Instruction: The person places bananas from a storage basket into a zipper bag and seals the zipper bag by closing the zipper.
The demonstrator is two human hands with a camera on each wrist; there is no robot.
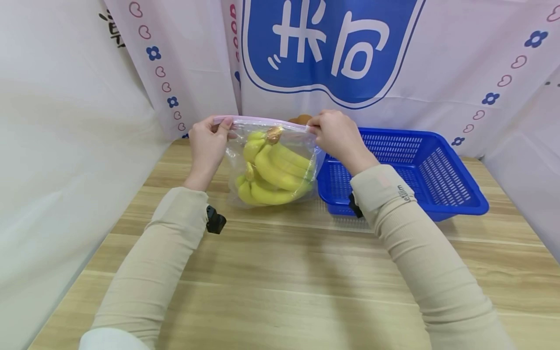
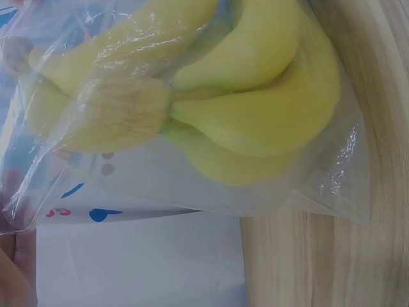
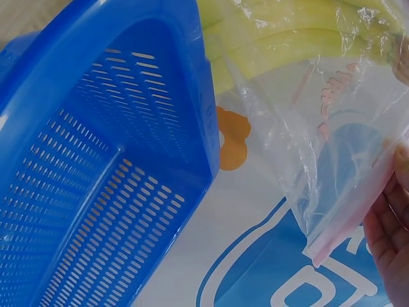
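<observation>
A clear zip bag (image 1: 236,146) with a pink seal strip (image 1: 267,120) stands upright near the back of the table. Bunches of yellow bananas (image 1: 280,167) fill it, their stems showing through the plastic in the left wrist view (image 2: 134,109). My left hand (image 1: 209,146) pinches the strip's left end between thumb and fingers. At the other end my right hand (image 1: 339,136) pinches the strip near the bag's corner. In the right wrist view, the fingers (image 3: 383,236) lie along the pink edge.
Just right of the bag sits a blue slotted plastic basket (image 1: 437,170), partly behind my right forearm. A white curtain with a blue printed sign (image 1: 332,43) hangs behind the wooden table (image 1: 262,272). White cloth (image 1: 65,121) hangs along the left side.
</observation>
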